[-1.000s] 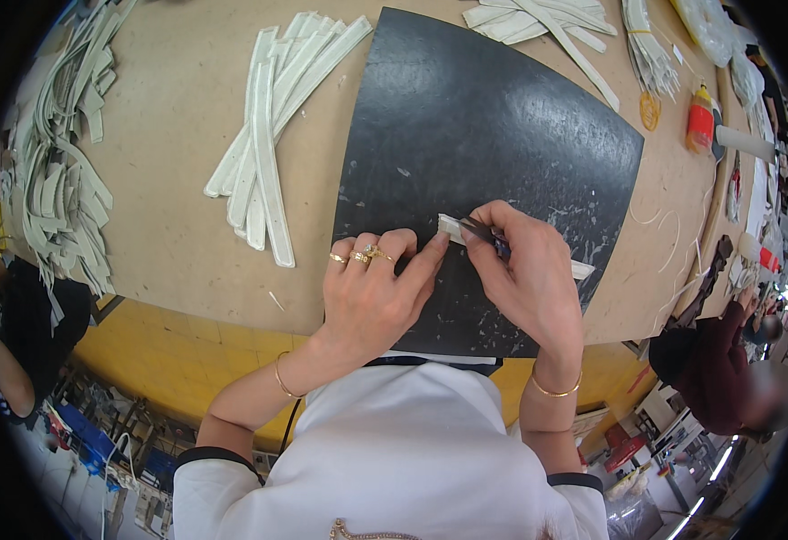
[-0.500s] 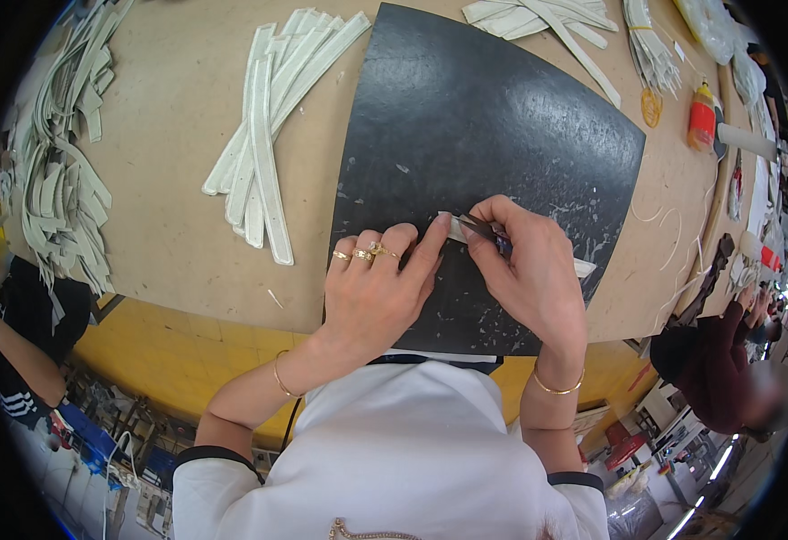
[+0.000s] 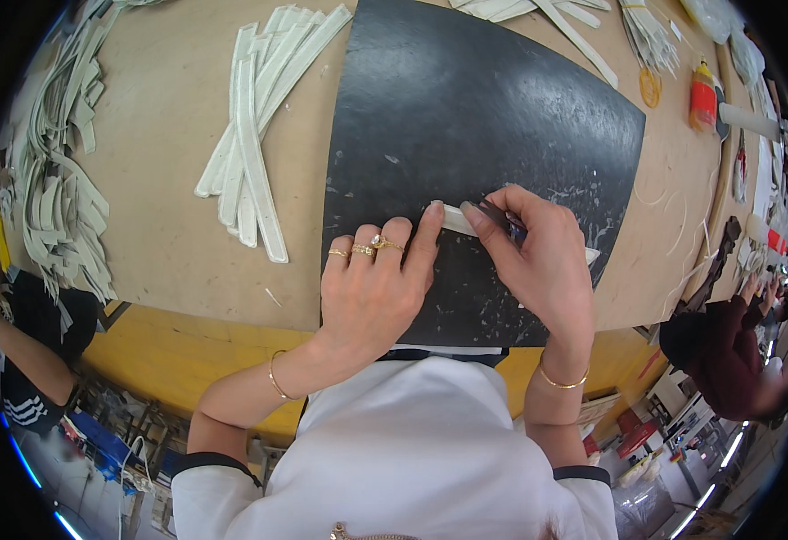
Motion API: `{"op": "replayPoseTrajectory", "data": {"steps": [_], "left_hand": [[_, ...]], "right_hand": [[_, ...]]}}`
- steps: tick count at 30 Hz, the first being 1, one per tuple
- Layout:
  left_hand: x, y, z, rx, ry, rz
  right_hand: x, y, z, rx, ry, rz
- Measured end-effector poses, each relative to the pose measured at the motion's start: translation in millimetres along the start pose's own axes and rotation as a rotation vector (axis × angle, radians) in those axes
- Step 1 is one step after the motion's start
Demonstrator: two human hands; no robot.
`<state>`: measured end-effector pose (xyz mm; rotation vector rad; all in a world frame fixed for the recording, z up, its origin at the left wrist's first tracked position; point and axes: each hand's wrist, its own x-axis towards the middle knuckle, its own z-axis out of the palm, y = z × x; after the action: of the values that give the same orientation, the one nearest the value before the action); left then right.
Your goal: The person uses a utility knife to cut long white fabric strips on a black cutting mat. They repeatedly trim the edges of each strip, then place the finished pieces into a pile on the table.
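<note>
A narrow white stitched strip lies across the black mat, running beneath my right hand. Its other end shows to the right of that hand. The index fingertip of my left hand presses on the strip's left end, while the ringed fingers rest bent on the mat; the left thumb is mostly hidden. My right hand is closed round small dark thread snips, their blades partly hidden behind the fingers. The right thumb tip touches the strip just right of my left index finger.
Several stitched white strips are fanned out left of the mat. A heap of pale strips covers the far left, with more strips at the back. A red-and-yellow bottle stands at right. Other people are at both sides.
The snips' blades, earlier over the strip's left end, are now drawn back into my right hand. My right thumb has come onto the strip. The left index finger has straightened slightly.
</note>
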<state>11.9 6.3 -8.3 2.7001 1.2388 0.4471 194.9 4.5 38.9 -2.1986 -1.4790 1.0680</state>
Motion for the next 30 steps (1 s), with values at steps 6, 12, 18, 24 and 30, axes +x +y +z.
{"op": "replayPoseTrajectory", "data": {"steps": [6,12,18,24,30], "left_hand": [[-1,1,0,0.008,-0.014,0.004],[-2,2,1,0.030,-0.006,0.009],[-2,-1,1,-0.022,-0.047,-0.016],[0,5,-3,0.033,-0.100,-0.043],[4,-1,-11,-0.036,-0.120,-0.135]], "right_hand": [[-2,5,4,0.025,0.031,-0.036],[-7,7,12,-0.035,0.102,-0.079],[-14,1,17,-0.185,0.112,-0.070],[-12,0,16,-0.211,0.107,-0.055],[-12,2,18,-0.204,0.114,-0.062]]}}
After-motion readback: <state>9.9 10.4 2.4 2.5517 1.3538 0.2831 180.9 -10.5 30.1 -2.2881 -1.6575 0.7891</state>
